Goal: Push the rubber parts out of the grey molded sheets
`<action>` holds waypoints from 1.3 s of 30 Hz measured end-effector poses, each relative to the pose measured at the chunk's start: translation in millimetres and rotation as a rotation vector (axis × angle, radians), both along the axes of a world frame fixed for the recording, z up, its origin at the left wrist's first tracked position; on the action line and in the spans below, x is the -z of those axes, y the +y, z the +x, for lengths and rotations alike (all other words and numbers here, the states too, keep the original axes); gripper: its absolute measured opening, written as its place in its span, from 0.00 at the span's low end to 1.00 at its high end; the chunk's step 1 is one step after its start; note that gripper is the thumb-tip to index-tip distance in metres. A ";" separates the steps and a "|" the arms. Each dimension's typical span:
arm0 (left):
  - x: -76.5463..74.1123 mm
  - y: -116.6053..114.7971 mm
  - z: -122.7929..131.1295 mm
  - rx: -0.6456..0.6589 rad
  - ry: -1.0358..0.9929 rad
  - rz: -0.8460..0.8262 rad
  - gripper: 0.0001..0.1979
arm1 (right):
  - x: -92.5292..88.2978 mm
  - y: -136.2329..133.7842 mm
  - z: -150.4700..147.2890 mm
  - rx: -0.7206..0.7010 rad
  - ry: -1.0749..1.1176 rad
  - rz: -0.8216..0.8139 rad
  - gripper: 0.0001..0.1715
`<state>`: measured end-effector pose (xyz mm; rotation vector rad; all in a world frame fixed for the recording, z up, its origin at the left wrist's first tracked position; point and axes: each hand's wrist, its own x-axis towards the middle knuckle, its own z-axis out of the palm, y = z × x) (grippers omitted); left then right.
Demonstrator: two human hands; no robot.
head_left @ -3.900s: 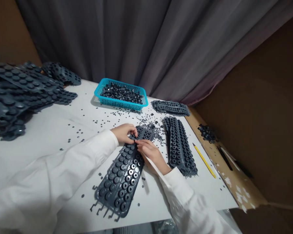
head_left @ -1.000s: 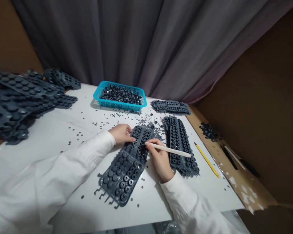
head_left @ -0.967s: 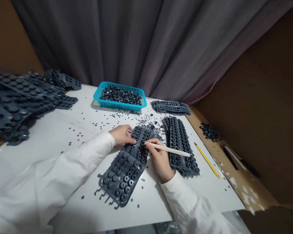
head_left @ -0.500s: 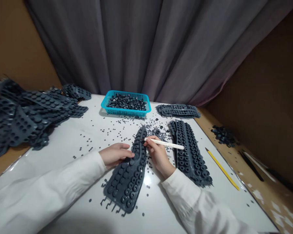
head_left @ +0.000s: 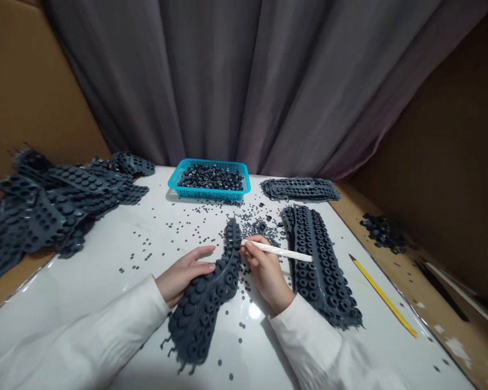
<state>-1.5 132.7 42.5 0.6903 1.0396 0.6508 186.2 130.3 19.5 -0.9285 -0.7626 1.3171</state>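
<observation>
A dark grey rubber sheet with rows of round studs and rings (head_left: 205,303) lies lengthwise before me, bent and slightly twisted. My left hand (head_left: 184,275) grips its left edge, thumb on top and the index finger stretched along the side; the other fingers are partly hidden. In my right hand (head_left: 267,273) a white pen-shaped tool (head_left: 283,251) is pinched, its dark tip at the narrow far part of the sheet. Small dark discs (head_left: 244,227) are scattered around on the white table (head_left: 117,303).
A blue basket (head_left: 211,194) of small black rings stands at the back. Stacked ringed sheets (head_left: 321,260) lie on the right, with another stack (head_left: 301,189) behind. A yellow pencil (head_left: 384,297) lies beyond them. Rubber sheets (head_left: 65,200) are heaped at left, black scraps (head_left: 384,233) at right.
The sheet's near end has swung slightly left and the sheet bends more. My left hand has shifted a little left and down; the white tool stays at the sheet's right edge.
</observation>
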 end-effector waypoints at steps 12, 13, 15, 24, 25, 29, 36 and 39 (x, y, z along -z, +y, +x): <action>9.1 -1.3 -2.9 -0.155 0.203 0.579 0.13 | -15.0 -25.7 -11.5 0.044 -0.375 0.310 0.04; 9.9 -2.4 -2.0 -0.165 0.209 0.578 0.14 | -14.8 -27.9 -14.4 0.003 -0.364 0.294 0.04; 11.6 -4.1 0.2 -0.189 0.190 0.571 0.18 | -12.9 -30.3 -18.9 -0.052 -0.345 0.256 0.04; 11.0 -11.5 7.5 -0.138 -0.096 0.473 0.27 | -8.6 -29.4 -22.4 -0.061 -0.226 0.164 0.06; 11.2 -11.7 7.9 -0.146 -0.108 0.476 0.29 | -9.2 -29.9 -22.4 -0.066 -0.222 0.151 0.06; 13.8 -10.5 8.4 -0.150 -0.113 0.463 0.30 | -10.2 -31.6 -22.4 -0.083 -0.250 0.139 0.05; 10.0 -7.5 7.3 -0.208 -0.111 0.318 0.22 | -9.1 -33.2 -21.8 -0.113 -0.372 0.192 0.01; 8.0 -6.2 7.3 -0.208 -0.130 0.267 0.23 | -10.8 -33.8 -20.4 -0.111 -0.408 0.222 0.01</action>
